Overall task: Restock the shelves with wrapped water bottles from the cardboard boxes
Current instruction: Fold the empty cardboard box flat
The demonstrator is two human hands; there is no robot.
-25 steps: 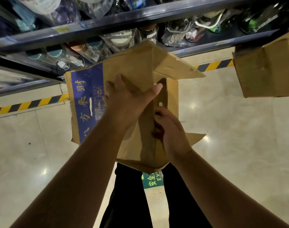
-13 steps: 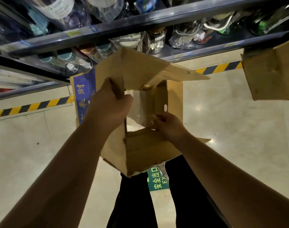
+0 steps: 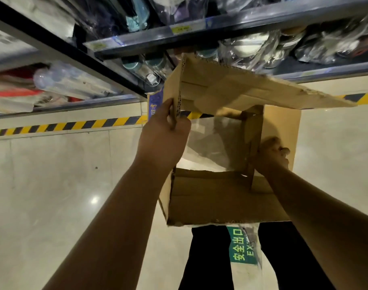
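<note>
I hold a brown cardboard box [image 3: 220,201] with a blue printed side in front of me, its flaps spread wide and its inside open to view. My left hand [image 3: 168,130] grips the left wall's edge near the top. My right hand [image 3: 272,155] clasps the inner right flap. Through the box I see the floor; no bottle shows inside. Wrapped water bottles [image 3: 248,49] in clear plastic lie on the metal shelf [image 3: 304,75] just beyond the box, with teal-capped ones [image 3: 137,68] to their left.
A higher shelf [image 3: 179,32] holds more wrapped goods. Yellow-black hazard tape [image 3: 74,125] runs along the shelf base on the pale tiled floor [image 3: 42,195]. A green exit sticker [image 3: 241,245] lies between my dark trouser legs [image 3: 208,258].
The box has been pulled open from nearly flat, flaps spreading apart. My left hand shifted to the left wall's edge and my right hand moved right to the inner flap. The second box at right left view.
</note>
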